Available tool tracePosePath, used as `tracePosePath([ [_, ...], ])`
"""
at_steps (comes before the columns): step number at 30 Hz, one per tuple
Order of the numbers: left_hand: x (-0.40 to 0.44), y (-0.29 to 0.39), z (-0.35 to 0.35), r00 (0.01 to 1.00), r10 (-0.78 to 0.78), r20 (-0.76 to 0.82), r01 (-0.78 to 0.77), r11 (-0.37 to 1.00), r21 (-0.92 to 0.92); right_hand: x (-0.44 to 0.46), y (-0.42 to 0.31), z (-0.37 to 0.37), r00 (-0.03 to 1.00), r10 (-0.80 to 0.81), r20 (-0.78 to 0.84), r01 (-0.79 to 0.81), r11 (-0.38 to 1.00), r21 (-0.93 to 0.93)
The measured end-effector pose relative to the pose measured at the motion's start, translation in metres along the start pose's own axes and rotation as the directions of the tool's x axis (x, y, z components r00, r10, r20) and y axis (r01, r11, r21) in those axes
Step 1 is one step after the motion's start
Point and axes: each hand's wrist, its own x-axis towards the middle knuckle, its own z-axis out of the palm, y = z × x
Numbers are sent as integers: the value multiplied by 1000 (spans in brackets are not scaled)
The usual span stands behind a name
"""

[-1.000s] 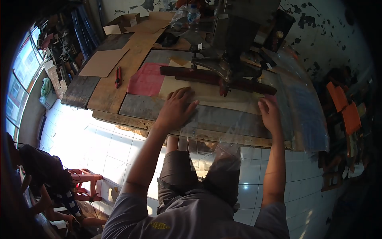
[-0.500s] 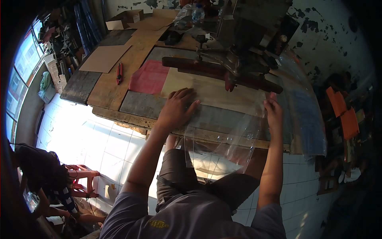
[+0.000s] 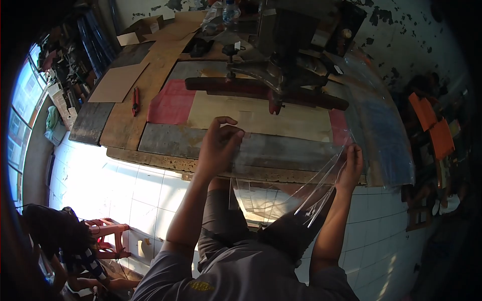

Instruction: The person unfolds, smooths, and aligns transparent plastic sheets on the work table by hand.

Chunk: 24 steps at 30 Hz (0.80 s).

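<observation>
A clear plastic sheet [image 3: 281, 155] stretches between my hands and drapes over the table's front edge, gathered in shiny folds on the right. My left hand [image 3: 221, 145] pinches its left upper edge, thumb and index finger together. At the right, my right hand [image 3: 350, 168] has its fingers closed on the sheet's corner. Beyond my hands lies a flat cream panel [image 3: 221, 113] with a pink piece [image 3: 172, 103] at its left end and another pink piece [image 3: 340, 128] at its right. Over the panel hangs the dark red bar [image 3: 301, 99] of a press.
A red cutter [image 3: 135, 102] and a cardboard sheet [image 3: 118, 83] lie on the table's left side. Another clear plastic sheet [image 3: 386, 145] hangs off the right side. A water bottle [image 3: 231, 14] stands at the back. At lower left a person [image 3: 55, 236] is near a red stool [image 3: 108, 238].
My left hand has lifted off the cream panel and now pinches the plastic's edge. My right hand has come nearer, bunching the sheet and uncovering the right pink piece. The view has shifted slightly.
</observation>
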Motion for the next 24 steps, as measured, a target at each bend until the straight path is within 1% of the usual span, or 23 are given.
tracePosePath([
  [1,-1,-2,2,1000,12,-26,-13,999,-44,-2,-2,2,1000,-8,11,8,1000,-24],
  [4,-5,8,5,992,55,-112,-52,998,34,-6,-4,7,1000,-4,9,5,996,-88],
  [7,-5,9,6,984,57,-167,-57,998,9,-9,-7,10,1000,2,23,2,990,-138],
  [10,-5,9,5,983,23,-185,-27,999,-21,-10,-7,10,999,-12,38,18,988,-152],
  [13,-4,10,5,983,13,-183,-13,1000,-1,-11,-6,9,999,-21,37,26,989,-143],
  [20,-8,13,5,981,72,-178,-59,995,78,-8,-5,10,1000,-1,-3,1,983,-183],
  [24,-9,19,6,983,82,-166,-67,994,92,-7,-6,13,1000,6,-10,-9,963,-269],
])
